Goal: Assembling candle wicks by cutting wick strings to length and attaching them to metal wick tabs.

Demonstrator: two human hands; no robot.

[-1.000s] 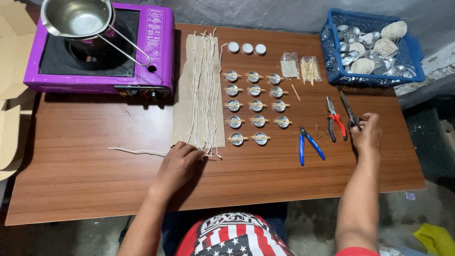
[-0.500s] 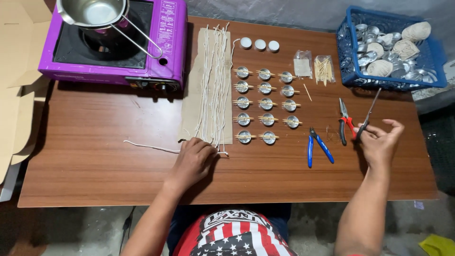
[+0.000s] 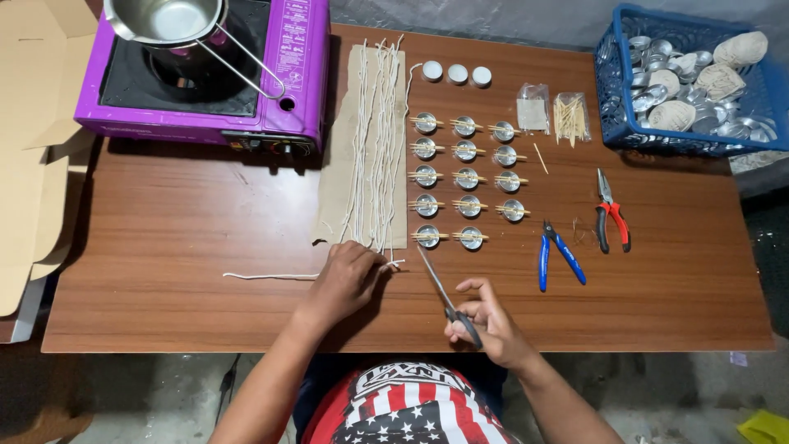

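Past the table's left edge lies flat cardboard [image 3: 33, 164]. At the far left corner of the wooden table [image 3: 205, 312] stands a purple camp stove [image 3: 205, 74] bearing a steel saucepan [image 3: 168, 18]. Just right of it a brown paper strip [image 3: 339, 173] carries long white strings [image 3: 374, 140] running toward the near edge. The left hand [image 3: 345, 279] presses down, fingers together, on a single white string [image 3: 271, 276] that lies crosswise near the near edge. Right of the strip stand rows of small metal cups [image 3: 467, 179] with sticks laid across them, three white discs [image 3: 457, 74] beyond. The right hand [image 3: 485, 321] is clamped on scissors [image 3: 440, 288], blades pointing toward the string's end, just clear of the nearest cups. Farther right lie blue-handled pliers [image 3: 561, 255], red-handled pliers [image 3: 611, 218], two clear packets [image 3: 552, 115], and at the far right corner a blue basket [image 3: 612, 90] of cups and twine.
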